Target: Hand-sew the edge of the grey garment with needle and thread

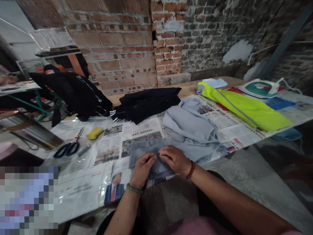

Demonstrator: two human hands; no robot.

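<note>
Brickwork in rough red and grey rises behind a long wooden table spread with newspaper under clear plastic. The table's near edge slants upward to the right, passing just below the person's hands, and open room lies on the newspaper left of the left hand. A smooth pale grey cloth garment lies bunched at the centre, its flatter part beneath both hands and close to that edge. A neon-yellow cloth garment with a grey stripe stretches along the right side; a folded black cloth garment lies beyond the grey one. Dark-handled metal scissors lie well apart, to the left. The right hand curls, thumb and fingertips drawn together; the left hand pinches thumb against forefinger, near the right fingertips. What either pinch contains is too small to tell. A dark red bead bracelet rings the right wrist, a green one the left.
</note>
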